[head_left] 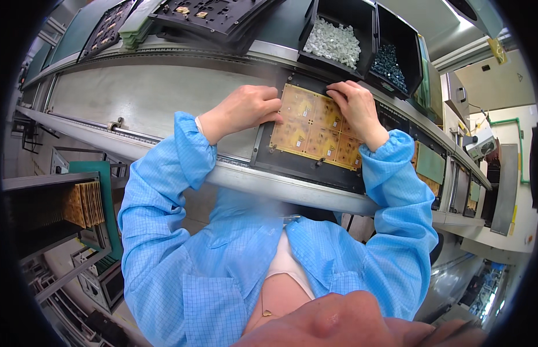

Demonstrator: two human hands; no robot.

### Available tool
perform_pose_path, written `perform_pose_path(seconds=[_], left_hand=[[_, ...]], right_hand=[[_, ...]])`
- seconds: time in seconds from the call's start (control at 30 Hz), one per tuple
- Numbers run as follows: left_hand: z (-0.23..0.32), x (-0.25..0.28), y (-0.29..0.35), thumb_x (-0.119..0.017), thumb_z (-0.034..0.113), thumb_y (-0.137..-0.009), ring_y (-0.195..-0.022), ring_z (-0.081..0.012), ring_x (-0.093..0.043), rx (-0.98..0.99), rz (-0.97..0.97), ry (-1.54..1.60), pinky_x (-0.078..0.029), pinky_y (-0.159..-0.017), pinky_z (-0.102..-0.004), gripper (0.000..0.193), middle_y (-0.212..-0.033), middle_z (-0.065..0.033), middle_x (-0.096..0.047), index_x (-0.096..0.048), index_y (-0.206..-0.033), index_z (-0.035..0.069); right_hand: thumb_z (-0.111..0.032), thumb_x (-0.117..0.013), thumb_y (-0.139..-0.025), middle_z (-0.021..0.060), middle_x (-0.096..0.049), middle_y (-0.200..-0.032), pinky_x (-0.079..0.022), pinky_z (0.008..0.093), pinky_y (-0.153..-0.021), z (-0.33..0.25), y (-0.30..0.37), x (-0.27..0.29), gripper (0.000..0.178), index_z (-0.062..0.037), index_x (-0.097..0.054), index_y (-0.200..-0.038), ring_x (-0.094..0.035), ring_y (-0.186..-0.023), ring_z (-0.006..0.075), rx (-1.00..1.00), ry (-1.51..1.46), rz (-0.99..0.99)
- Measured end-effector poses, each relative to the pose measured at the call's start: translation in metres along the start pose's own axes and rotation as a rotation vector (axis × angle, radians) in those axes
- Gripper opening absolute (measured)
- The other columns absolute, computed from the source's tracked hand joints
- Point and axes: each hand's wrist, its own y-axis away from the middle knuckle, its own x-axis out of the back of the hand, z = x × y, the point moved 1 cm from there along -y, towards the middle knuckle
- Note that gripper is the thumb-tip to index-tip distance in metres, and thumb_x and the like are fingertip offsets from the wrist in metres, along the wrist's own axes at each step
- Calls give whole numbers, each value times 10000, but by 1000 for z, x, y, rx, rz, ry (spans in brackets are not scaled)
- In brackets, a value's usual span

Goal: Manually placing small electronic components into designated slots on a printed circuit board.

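Observation:
A yellow-brown circuit board panel (306,147), divided into several like sections with small white labels, lies flat in a black carrier plate (263,156) on the conveyor line. My left hand (246,110) is closed at the panel's left edge, thumb and curled fingers pinching by its upper left side. Across the panel, my right hand (357,109) bends over the upper right part, fingertips drawn together at the far edge. That hand hides the corner beneath it.
Behind the line stand a black bin of clear-white small parts (332,43) and a bin of dark blue parts (388,68). Stacked black trays (214,17) sit at the far left. A rack of boards (84,205) stands at lower left. Another carrier with a green sheet (431,165) is to the right.

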Motion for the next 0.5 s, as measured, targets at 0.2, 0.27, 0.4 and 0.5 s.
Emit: perform_pose_path(seconds=[0.2,0.27,0.4,0.5], left_hand=[[4,-10,-5,-737,281,-828,-678,-243,-585,-28,81,-117,-483,-566,-380,319,-736,-57,-505,-518,-722,75],[5,-12,-5,-739,282,-827,-678,-242,-585,-22,88,-123,-485,-567,-379,323,-735,-56,-504,-514,-719,76],[5,-13,-5,-743,287,-822,-676,-240,-585,-8,91,-119,-487,-570,-378,330,-735,-53,-503,-510,-715,79],[5,-12,-6,-742,272,-830,-689,-245,-592,7,78,-96,-491,-578,-378,302,-748,-55,-516,-535,-738,72]], right_hand=[[-139,-676,-881,151,-687,-904,-531,403,-757,9,-5,-14,142,-22,-722,-946,-662,-850,354,-2,14,10],[-130,-669,-879,146,-684,-902,-533,409,-752,14,-5,-11,128,-23,-722,-925,-662,-850,357,26,-38,7],[-90,-672,-875,131,-673,-861,-532,369,-736,19,-5,0,116,-7,-732,-928,-660,-804,312,39,-282,-63],[-90,-671,-882,131,-666,-860,-531,363,-736,25,-8,4,117,0,-728,-928,-654,-802,311,123,-270,-121]])
